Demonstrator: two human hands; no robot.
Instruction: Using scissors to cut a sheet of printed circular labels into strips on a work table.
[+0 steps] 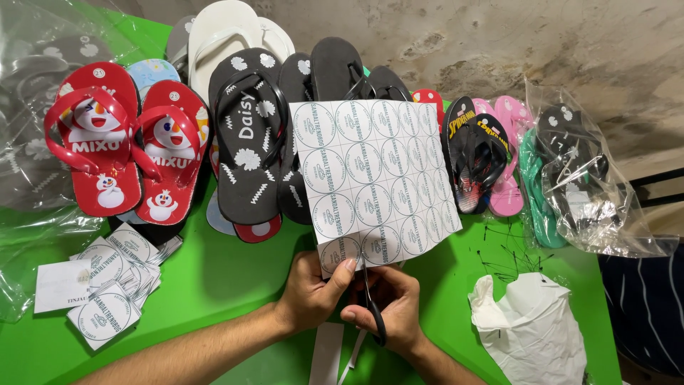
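Observation:
My left hand (313, 292) pinches the bottom edge of a white sheet (374, 178) printed with rows of round labels, holding it upright over the green table (221, 278). My right hand (388, 306) grips black-handled scissors (370, 303), their blades pointing up into the sheet's lower edge between two label columns. A pile of cut square labels (114, 285) lies to the left of my forearm. Narrow white paper strips (328, 353) lie under my wrists.
Flip-flops line the back: a red cartoon pair (125, 150), black patterned ones (246, 135), a white pair (228, 32), a black superhero pair (474, 160), pink ones (509, 189). Clear bags (591, 185) sit right and left. A white plastic bag (531, 328) lies near right.

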